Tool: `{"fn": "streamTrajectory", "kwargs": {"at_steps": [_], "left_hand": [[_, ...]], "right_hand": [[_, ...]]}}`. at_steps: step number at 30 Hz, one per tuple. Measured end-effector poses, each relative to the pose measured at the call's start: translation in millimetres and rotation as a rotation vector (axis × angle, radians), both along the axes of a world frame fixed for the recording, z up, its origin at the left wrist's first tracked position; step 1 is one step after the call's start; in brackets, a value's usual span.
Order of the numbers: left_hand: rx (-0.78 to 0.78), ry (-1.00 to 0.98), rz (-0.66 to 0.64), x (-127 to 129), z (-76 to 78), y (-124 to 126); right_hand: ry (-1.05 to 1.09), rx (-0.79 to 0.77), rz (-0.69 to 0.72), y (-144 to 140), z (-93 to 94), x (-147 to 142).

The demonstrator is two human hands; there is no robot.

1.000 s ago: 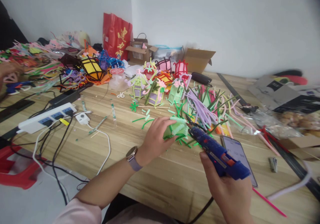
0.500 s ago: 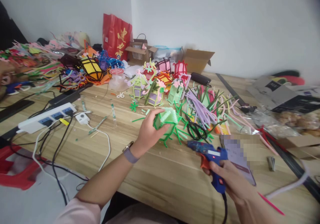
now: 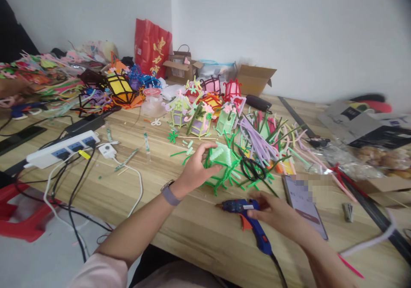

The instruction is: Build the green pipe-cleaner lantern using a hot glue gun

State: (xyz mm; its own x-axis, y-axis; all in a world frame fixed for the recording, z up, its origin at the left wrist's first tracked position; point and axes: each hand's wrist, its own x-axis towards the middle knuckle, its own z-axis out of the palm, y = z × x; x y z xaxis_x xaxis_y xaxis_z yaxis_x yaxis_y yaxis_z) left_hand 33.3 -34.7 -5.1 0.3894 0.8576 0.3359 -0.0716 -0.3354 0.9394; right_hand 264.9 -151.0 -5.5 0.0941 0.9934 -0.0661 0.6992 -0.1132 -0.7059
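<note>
My left hand is closed round the side of a green pipe-cleaner lantern, thumb at the front and fingers behind. The lantern has pale green panels and darker green edges, and it rests tilted on the table. To its right, a blue glue gun with an orange trigger lies on its side, nozzle pointing left. My right hand grips the rear of its body between thumb and fingers, off the handle. Black-handled scissors and loose green pipe cleaners lie just beyond.
Finished lanterns stand behind the work spot, beside a bundle of purple pipe cleaners. A phone lies at right. On the left are a white power strip and trailing cables. A red bag stands at the back.
The glue gun has come down and left onto the table, turned onto its side. My right hand has shifted from its handle to its rear. My left hand still holds the lantern.
</note>
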Motion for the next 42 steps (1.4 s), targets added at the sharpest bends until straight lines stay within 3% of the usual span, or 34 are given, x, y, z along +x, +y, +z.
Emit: {"fn": "streamTrajectory", "kwargs": {"at_steps": [2, 5, 9, 17, 22, 27, 34, 42], "left_hand": [[0.029, 0.007, -0.015, 1.2, -3.0, 0.2], [0.063, 0.008, -0.017, 2.6, -6.2, 1.2], [0.144, 0.048, 0.014, 2.2, -5.4, 1.9], [0.272, 0.174, 0.057, -6.2, 7.2, -2.8], [0.412, 0.248, 0.252, -8.6, 15.5, -9.3], [0.523, 0.302, 0.337, -6.2, 18.3, -12.0], [0.557, 0.262, 0.346, -6.3, 16.9, -10.5], [0.555, 0.237, 0.339, -5.9, 17.5, -11.5]], "right_hand": [[-0.149, 0.178, -0.117, 6.9, 17.3, -4.7], [-0.136, 0.408, -0.122, 22.0, 42.4, -23.6], [-0.068, 0.470, -0.071, 45.4, 58.6, -56.6], [-0.094, 0.507, -0.030, 61.6, 58.8, -71.1], [-0.125, 0.532, -0.035, 59.8, 59.3, -73.9], [-0.135, 0.541, -0.031, 57.3, 60.6, -78.0], [-0.175, 0.564, -0.014, 55.8, 57.6, -77.2], [-0.215, 0.757, 0.111, 58.4, 51.0, -73.6]]}}
